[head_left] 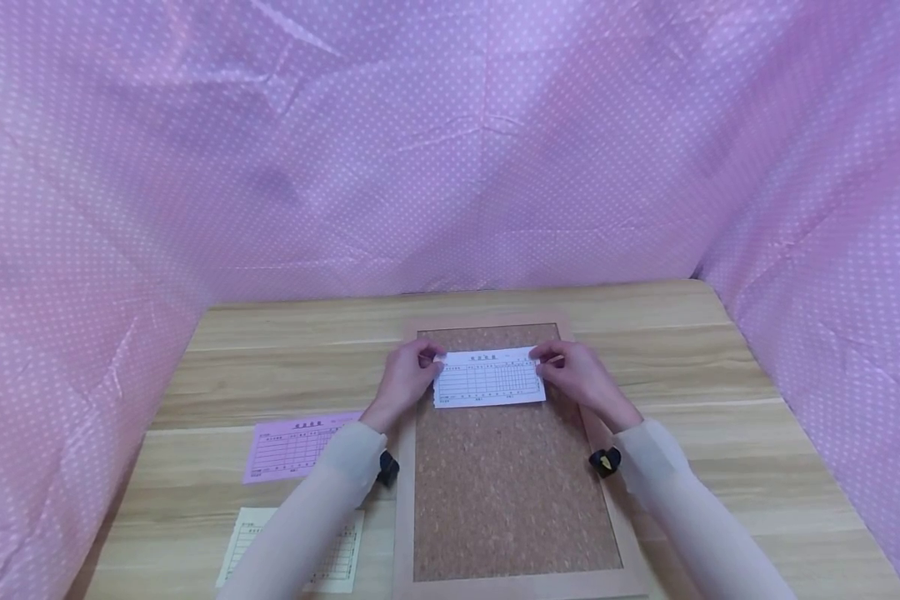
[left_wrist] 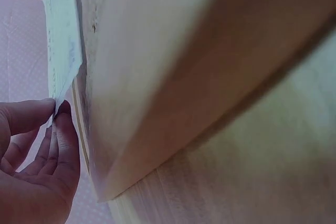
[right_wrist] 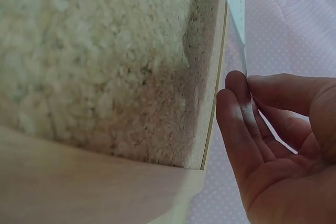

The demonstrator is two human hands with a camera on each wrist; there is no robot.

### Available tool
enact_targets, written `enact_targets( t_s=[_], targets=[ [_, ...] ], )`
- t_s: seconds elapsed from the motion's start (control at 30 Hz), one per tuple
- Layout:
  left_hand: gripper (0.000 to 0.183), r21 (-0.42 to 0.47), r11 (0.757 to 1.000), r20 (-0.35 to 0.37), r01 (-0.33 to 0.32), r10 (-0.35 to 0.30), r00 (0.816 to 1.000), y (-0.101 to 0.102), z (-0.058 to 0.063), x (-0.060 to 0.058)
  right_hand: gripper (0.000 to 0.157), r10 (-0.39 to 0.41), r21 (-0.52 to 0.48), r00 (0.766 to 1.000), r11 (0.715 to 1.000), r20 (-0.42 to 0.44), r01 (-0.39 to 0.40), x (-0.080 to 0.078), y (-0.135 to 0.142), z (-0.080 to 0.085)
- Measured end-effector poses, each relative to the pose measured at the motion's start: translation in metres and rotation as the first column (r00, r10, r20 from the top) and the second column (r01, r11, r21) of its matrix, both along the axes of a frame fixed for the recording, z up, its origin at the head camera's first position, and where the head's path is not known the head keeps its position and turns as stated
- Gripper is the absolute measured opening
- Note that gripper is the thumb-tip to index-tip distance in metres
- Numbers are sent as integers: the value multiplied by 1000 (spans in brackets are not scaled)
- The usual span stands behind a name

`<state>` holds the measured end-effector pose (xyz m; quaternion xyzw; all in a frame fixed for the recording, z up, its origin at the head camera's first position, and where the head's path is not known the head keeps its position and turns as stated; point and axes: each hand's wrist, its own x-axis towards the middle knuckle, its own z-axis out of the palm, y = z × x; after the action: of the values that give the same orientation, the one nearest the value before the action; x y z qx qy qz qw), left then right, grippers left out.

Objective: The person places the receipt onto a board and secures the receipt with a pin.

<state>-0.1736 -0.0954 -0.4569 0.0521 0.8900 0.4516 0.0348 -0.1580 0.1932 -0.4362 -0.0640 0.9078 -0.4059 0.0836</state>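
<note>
A white printed form slip (head_left: 489, 382) is stretched between both hands over the upper part of a framed cork board (head_left: 513, 492). My left hand (head_left: 408, 375) pinches its left end between thumb and fingers, as the left wrist view shows with the slip (left_wrist: 63, 35) and left hand (left_wrist: 39, 156). At the other end my right hand (head_left: 576, 373) pinches the slip's edge; in the right wrist view the right hand (right_wrist: 283, 129) has thumb and forefinger on the paper (right_wrist: 235, 3). Both wrist views show the paper slightly apart from the cork.
Left of the board lies a pink form slip (head_left: 288, 450), partly behind the left forearm. Nearer, a pale yellow form slip (head_left: 341, 554) is also partly covered by that arm. The wooden table (head_left: 757, 500) meets pink dotted cloth (head_left: 450, 167) at the back and sides.
</note>
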Motion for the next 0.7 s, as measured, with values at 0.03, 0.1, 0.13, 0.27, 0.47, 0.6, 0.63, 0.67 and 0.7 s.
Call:
enact_targets(
  t_s=[0.03,0.1,0.13,0.27,0.47,0.6,0.63,0.67,0.7],
  targets=[
    [16,-5,1000,2,2,-2,1000,0,0,0,26,-3,3,1000,1000,2,3,-1,0,-1],
    [17,-13,1000,14,2,-2,1000,1,0,-1,27,-5,9,1000,1000,8,5,-2,0,-2],
    [17,-16,1000,20,2,-2,1000,1,1,-1,27,-5,11,1000,1000,11,5,-2,0,-2],
    [17,-28,1000,22,10,-9,1000,1,-1,-2,28,-3,14,1000,1000,22,3,-5,0,-3],
    [16,-49,998,-15,31,-32,999,-1,-3,-3,29,6,11,1000,1000,29,-6,-8,2,-5],
    [12,-70,997,-21,33,-35,999,-2,-4,-3,29,8,3,1000,1000,24,-8,-10,2,-6],
    [12,-74,997,-22,34,-36,999,-2,-4,-3,29,12,1,1000,1000,21,-12,-10,2,-6],
    [11,-78,996,-24,35,-37,999,-2,-4,-3,29,15,1,1000,1000,18,-15,-10,2,-7],
    [11,-80,996,-24,36,-38,999,-2,-4,-3,29,16,2,1000,1000,14,-16,-11,2,-7]
  ],
)
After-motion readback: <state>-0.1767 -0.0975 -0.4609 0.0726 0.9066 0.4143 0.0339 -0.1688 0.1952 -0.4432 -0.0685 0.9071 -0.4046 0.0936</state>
